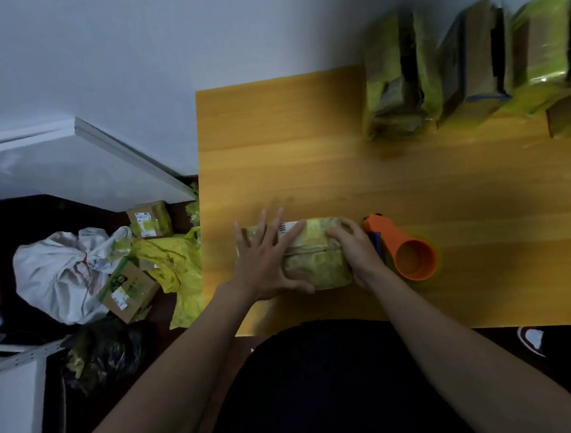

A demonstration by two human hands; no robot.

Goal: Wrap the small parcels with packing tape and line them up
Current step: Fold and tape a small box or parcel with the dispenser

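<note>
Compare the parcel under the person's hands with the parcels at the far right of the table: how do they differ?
The parcel under the hands lies flat near the table's front edge; the far parcels stand upright in a row at the back. The left hand presses the near one with spread fingers and the right hand grips its end; nothing touches the far ones. Both show yellow-green wrapping.

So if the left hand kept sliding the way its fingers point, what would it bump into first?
Probably nothing soon. The left hand lies flat on the parcel, fingers pointing across bare table toward the wall; depth is hard to judge.
</note>
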